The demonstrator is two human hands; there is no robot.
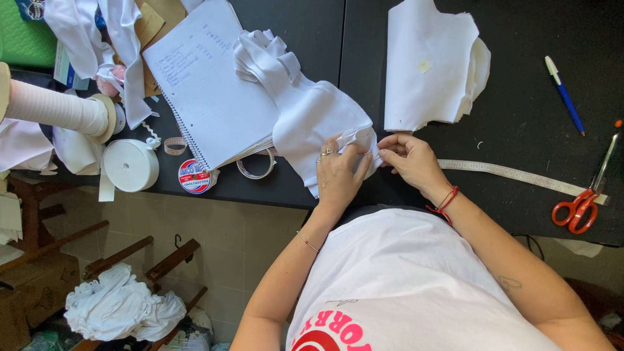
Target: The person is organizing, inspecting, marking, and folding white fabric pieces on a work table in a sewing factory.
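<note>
Both hands pinched the white fabric piece at the black table edge: left hand pressing it flat, right hand gripping its corner, apparently to align the fold.

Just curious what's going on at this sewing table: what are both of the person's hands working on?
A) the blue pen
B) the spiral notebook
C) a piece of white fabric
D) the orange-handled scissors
C: the left hand and right hand both pinch the edge of the white fabric; the scissors lie untouched.
</note>
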